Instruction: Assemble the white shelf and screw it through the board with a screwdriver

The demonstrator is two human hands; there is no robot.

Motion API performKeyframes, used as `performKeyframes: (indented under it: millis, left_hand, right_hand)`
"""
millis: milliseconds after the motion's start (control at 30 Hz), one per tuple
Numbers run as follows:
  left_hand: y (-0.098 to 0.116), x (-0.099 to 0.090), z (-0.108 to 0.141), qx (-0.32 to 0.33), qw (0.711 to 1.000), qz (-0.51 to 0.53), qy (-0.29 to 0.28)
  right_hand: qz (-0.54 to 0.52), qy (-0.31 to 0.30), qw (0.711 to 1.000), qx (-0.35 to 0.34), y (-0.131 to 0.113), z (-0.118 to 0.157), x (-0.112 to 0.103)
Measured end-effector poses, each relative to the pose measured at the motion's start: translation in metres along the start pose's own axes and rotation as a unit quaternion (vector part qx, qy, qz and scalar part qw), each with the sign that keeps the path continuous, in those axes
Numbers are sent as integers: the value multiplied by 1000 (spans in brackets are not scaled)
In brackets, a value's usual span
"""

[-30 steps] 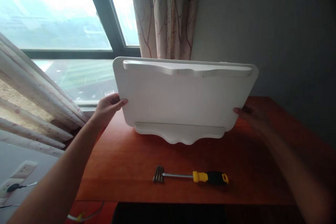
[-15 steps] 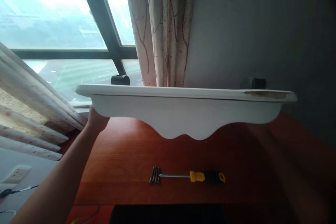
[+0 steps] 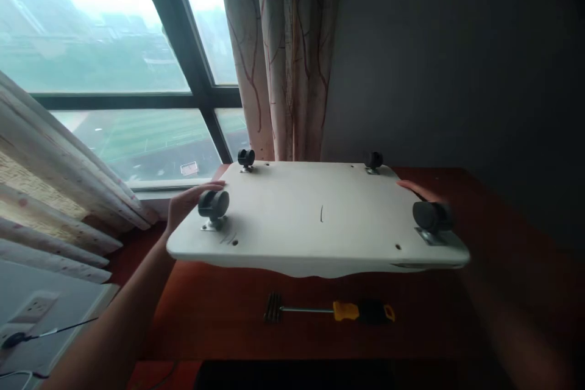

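A white wooden furniture piece (image 3: 292, 213) with a wavy-edged panel beneath is held over the wooden table, its wheeled face up. Black casters on metal plates sit at its corners, such as the near left caster (image 3: 214, 204) and near right caster (image 3: 432, 217). My left hand (image 3: 188, 202) grips its left side, fingers on the upper face. On the right side my right hand (image 3: 417, 190) holds it; most of that hand is hidden. Nearer me lie a yellow-and-black screwdriver (image 3: 347, 311) and several screws (image 3: 273, 309) by its tip.
The reddish-brown table (image 3: 219, 335) stands against a grey wall (image 3: 434, 61). Patterned curtains (image 3: 287, 55) hang beside a large window (image 3: 114, 55). At the lower left, a socket (image 3: 33, 309) has a black plug and cables near it.
The white piece has tilted and lowered, so its wheeled face now shows instead of mostly its edge and wavy panel. The screwdriver and screws stay in place on the table.
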State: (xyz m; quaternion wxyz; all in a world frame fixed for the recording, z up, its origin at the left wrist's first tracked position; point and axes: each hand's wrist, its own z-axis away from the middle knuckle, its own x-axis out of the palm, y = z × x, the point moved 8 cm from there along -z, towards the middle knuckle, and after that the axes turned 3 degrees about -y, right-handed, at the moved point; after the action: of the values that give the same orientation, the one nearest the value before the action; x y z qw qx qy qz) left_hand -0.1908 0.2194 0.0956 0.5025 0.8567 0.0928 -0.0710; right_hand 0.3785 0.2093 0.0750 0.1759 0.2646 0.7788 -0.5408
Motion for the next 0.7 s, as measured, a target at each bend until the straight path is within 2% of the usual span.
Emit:
performKeyframes:
  millis: [67, 200, 367, 533, 700]
  left_hand:
    - [-6, 2, 5, 8, 1000, -12, 10]
    - [-12, 6, 11, 29, 998, -46, 31]
    - [-7, 10, 12, 47, 997, -56, 31]
    - [-11, 10, 13, 64, 995, -81, 14]
    - [-18, 9, 16, 50, 993, -104, 16]
  right_hand:
    - [-7, -15, 1000, 8, 9, 1, 6]
    - [-9, 42, 999, 1, 23, 1, 10]
    - [6, 70, 995, -65, 15, 2, 13]
    - [22, 70, 994, -79, 14, 3, 14]
    - [40, 73, 992, -98, 16, 4, 15]
